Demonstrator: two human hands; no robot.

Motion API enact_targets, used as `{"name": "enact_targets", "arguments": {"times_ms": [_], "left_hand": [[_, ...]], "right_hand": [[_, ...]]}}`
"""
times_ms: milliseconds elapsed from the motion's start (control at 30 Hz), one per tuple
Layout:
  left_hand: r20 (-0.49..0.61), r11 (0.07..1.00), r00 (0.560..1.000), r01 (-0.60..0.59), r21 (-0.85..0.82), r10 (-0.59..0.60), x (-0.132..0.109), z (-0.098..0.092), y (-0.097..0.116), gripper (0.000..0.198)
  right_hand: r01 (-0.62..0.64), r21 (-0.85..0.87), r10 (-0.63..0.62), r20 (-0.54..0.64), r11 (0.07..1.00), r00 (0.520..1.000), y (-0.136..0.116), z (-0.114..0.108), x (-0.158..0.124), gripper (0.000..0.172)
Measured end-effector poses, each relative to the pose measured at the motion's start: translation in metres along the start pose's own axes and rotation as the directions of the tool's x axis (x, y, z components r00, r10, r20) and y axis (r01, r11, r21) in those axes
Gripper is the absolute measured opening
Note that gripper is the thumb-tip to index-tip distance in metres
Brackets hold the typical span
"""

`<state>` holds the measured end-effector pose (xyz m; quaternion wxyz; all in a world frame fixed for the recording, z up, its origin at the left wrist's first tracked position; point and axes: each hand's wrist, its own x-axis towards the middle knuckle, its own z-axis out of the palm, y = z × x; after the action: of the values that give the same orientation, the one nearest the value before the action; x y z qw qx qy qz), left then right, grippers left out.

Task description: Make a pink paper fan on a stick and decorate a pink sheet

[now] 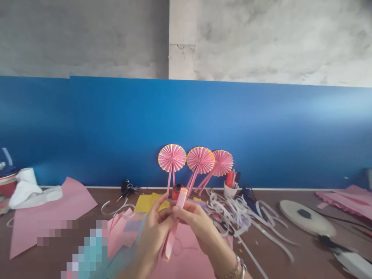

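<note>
Both hands grip a narrow pink folded paper strip (pixel 174 230) with yellowish ends, tilted with its top leaning right. My left hand (pixel 158 221) pinches it from the left near the middle. From the right, my right hand (pixel 195 219) presses thumb and fingers on its upper part. Beyond the hands, three round pleated pink paper fans, a left one (pixel 172 158), a middle one (pixel 200 160) and a right one (pixel 223 162), lean against the blue panel. Under the hands lies a pink sheet (pixel 188 255), partly covered by them.
White paper strips (pixel 232 213) lie tangled at right, near a white cup of pens (pixel 230 190). Further right is a round pale disc (pixel 306 217) with a cable. Yellow paper (pixel 145 202), keys (pixel 128 188) and a large pink sheet (pixel 52 213) lie at left. A blue panel (pixel 116 128) stands behind.
</note>
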<state>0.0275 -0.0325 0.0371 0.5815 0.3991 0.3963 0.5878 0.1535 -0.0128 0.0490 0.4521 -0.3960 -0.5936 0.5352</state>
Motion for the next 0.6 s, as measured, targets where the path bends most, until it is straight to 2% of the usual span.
{"name": "enact_targets", "arguments": {"times_ms": [67,133,233,433,533,600], "left_hand": [[0.015,0.999,0.999,-0.031,0.012,0.031,-0.002,0.003,-0.005,0.076],[0.054,0.999,0.997,-0.048,0.017,0.047,-0.003,0.004,-0.009,0.073],[0.098,0.997,0.992,-0.076,0.026,0.073,-0.004,0.004,-0.012,0.069],[0.124,0.987,0.985,-0.134,0.085,0.123,-0.009,0.007,-0.011,0.066],[0.114,0.997,0.992,-0.060,0.047,0.055,-0.008,0.007,-0.009,0.065],[0.102,0.998,0.994,0.042,0.052,-0.047,-0.006,0.007,-0.008,0.056]], "right_hand": [[-0.008,0.177,0.014,-0.037,0.984,0.999,0.003,-0.001,0.003,0.031],[-0.017,0.266,0.032,-0.052,0.964,0.998,0.003,-0.005,0.005,0.027],[-0.024,0.320,0.049,-0.071,0.947,0.996,0.001,-0.010,0.006,0.027],[-0.023,0.388,0.098,-0.176,0.922,0.979,0.001,-0.008,0.006,0.039],[-0.021,0.332,0.080,-0.166,0.943,0.983,-0.001,-0.008,0.005,0.045],[0.003,0.258,0.058,-0.227,0.966,0.972,-0.003,-0.009,0.005,0.047]]}}
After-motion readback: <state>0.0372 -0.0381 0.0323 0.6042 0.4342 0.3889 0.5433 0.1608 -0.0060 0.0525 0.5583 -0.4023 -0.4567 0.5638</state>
